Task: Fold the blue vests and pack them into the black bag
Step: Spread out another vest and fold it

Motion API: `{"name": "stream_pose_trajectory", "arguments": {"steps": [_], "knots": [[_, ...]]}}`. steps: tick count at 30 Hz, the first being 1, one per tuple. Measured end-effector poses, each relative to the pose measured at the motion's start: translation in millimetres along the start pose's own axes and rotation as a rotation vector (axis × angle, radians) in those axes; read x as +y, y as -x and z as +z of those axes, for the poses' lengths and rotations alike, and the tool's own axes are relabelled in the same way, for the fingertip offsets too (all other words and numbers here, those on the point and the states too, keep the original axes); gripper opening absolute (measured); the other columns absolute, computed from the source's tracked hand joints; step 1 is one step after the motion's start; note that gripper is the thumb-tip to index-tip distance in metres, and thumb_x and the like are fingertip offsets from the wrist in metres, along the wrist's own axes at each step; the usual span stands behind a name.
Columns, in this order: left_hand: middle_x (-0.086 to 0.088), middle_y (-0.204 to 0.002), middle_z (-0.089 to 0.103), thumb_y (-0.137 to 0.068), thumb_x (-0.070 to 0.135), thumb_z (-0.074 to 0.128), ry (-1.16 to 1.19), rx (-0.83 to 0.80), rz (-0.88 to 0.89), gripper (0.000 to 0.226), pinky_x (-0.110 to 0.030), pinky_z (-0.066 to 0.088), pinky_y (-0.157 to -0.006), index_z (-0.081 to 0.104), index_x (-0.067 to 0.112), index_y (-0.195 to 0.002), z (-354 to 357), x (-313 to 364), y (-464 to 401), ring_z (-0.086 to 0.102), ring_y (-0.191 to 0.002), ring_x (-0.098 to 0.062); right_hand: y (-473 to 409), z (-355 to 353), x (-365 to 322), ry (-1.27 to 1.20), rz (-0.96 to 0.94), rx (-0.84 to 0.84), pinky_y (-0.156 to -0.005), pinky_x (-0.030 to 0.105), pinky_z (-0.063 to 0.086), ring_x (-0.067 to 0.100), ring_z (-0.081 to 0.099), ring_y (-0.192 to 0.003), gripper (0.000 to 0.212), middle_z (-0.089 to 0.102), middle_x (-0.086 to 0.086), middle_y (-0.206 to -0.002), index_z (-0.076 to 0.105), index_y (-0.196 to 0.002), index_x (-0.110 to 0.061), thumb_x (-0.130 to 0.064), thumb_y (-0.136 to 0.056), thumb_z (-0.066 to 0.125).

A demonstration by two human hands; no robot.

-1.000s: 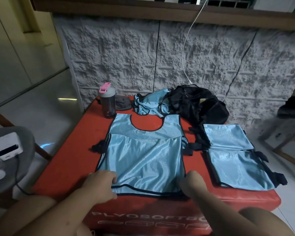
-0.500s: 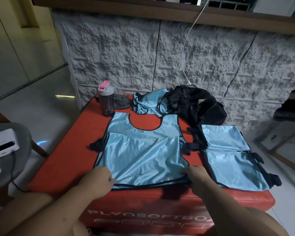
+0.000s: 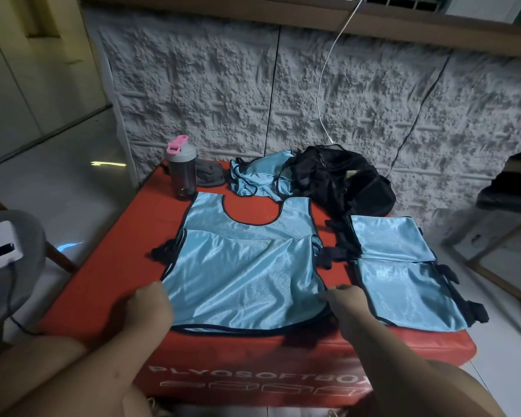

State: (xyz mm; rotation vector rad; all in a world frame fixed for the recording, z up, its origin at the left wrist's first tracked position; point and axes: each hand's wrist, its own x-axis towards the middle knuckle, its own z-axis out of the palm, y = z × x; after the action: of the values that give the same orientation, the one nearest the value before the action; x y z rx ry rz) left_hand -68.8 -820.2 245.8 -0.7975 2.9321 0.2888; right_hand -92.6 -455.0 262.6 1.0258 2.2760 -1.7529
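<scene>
Both hands, left hand (image 3: 151, 308) and right hand (image 3: 345, 302), pinched the lower side hems of a glossy blue mesh vest (image 3: 244, 266) spread flat on the red padded box (image 3: 103, 266). Beyond slumped the black bag (image 3: 343, 179).

Both hands (image 3: 151, 308) (image 3: 348, 308) pinch the flat blue vest (image 3: 244, 275).

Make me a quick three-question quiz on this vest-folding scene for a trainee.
1. True or false: the spread vest lies between the bottle and the black bag.
2. Which hand pinches the spread vest's right edge? A) left hand B) right hand
3. Fill in: the folded vests lie on the ___ box.

Key: 1 false, it lies nearer the person than both; 2 B; 3 red.
</scene>
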Motion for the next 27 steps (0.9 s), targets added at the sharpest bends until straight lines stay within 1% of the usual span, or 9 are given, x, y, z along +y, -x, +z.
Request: {"name": "stream_pose_trajectory", "arguments": {"steps": [5,9,13,16,18,20,23,25,27], "knots": [[-0.008,-0.11,0.069,-0.093,0.002,0.045,0.024,0.07,0.013,0.027,-0.036,0.054,-0.086,0.064,0.016,-0.105,-3.6,-3.9,-1.4,0.067,-0.105,-0.029,-4.7,-0.3,4.6,0.114,-0.133,0.083,-0.055,0.029,0.042,0.022,0.052,-0.055,0.018,0.06,0.01,-0.061,0.061,-0.066,-0.009,-0.008,-0.073,0.077],[-0.006,-0.107,0.071,-0.094,-0.001,0.041,-0.027,0.059,0.05,0.033,-0.032,0.054,-0.084,0.068,0.015,-0.103,-8.5,-2.5,4.4,0.069,-0.103,-0.025,-18.5,4.4,4.2,0.522,-0.304,0.067,-0.061,0.026,0.046,0.023,0.058,-0.068,0.011,0.072,0.006,-0.084,0.062,-0.074,-0.028,-0.036,-0.075,0.07],[-0.007,-0.103,0.072,-0.094,0.001,0.042,-0.034,0.058,0.078,0.03,-0.033,0.054,-0.083,0.068,0.015,-0.098,-9.3,-4.2,4.4,0.069,-0.099,-0.026,15.5,1.9,3.2,0.837,-0.465,0.069,-0.065,0.029,0.044,0.032,0.066,-0.082,0.006,0.069,0.006,-0.08,0.068,-0.079,-0.018,-0.014,-0.081,0.064],[-0.003,-0.104,0.071,-0.092,0.003,0.047,-0.057,0.08,0.12,0.029,-0.031,0.051,-0.089,0.07,0.02,-0.099,-9.1,-4.8,5.5,0.066,-0.103,-0.023,20.4,3.1,4.3,0.945,-0.475,0.051,-0.07,0.03,0.05,0.031,0.069,-0.088,0.017,0.073,0.007,-0.088,0.074,-0.086,-0.017,-0.009,-0.079,0.06],[0.004,-0.105,0.066,-0.089,0.007,0.051,-0.078,0.114,0.211,0.028,-0.03,0.047,-0.094,0.069,0.026,-0.097,-10.7,-5.3,7.8,0.057,-0.106,-0.019,17.7,3.5,2.9,0.977,-0.454,0.046,-0.072,0.03,0.051,0.031,0.069,-0.089,0.02,0.073,0.007,-0.09,0.074,-0.089,-0.016,-0.008,-0.079,0.058],[0.008,-0.1,0.061,-0.089,0.016,0.06,-0.003,0.124,0.355,0.017,-0.03,0.048,-0.089,0.066,0.032,-0.086,-10.9,-6.3,9.5,0.05,-0.102,-0.016,17.4,2.4,4.4,0.997,-0.435,0.038,-0.069,0.029,0.051,0.03,0.07,-0.086,0.023,0.073,0.007,-0.087,0.074,-0.089,-0.014,-0.005,-0.077,0.056],[0.012,-0.088,0.058,-0.08,0.039,0.078,0.199,-0.032,0.616,0.022,-0.028,0.05,-0.08,0.059,0.029,-0.073,-6.8,-9.0,12.3,0.053,-0.09,-0.009,15.2,-1.0,4.2,1.012,-0.447,0.001,-0.066,0.027,0.048,0.028,0.068,-0.083,0.025,0.068,0.004,-0.081,0.075,-0.086,-0.014,-0.003,-0.075,0.056],[0.016,-0.09,0.055,-0.067,0.053,0.084,0.166,-0.183,0.719,0.035,-0.024,0.048,-0.076,0.064,0.03,-0.084,-7.1,-10.7,16.1,0.053,-0.088,-0.004,15.9,-1.9,2.0,1.068,-0.467,-0.04,-0.073,0.027,0.049,0.029,0.067,-0.091,0.027,0.067,0.008,-0.095,0.075,-0.094,-0.013,-0.002,-0.079,0.055],[0.016,-0.096,0.05,-0.065,0.051,0.088,0.033,-0.224,0.783,0.043,-0.022,0.043,-0.079,0.064,0.033,-0.096,-7.8,-12.4,18.8,0.049,-0.095,-0.006,19.1,-3.0,1.8,1.158,-0.491,-0.116,-0.086,0.025,0.047,0.028,0.063,-0.107,0.026,0.06,0.013,-0.117,0.067,-0.108,-0.009,-0.001,-0.089,0.053]]}}
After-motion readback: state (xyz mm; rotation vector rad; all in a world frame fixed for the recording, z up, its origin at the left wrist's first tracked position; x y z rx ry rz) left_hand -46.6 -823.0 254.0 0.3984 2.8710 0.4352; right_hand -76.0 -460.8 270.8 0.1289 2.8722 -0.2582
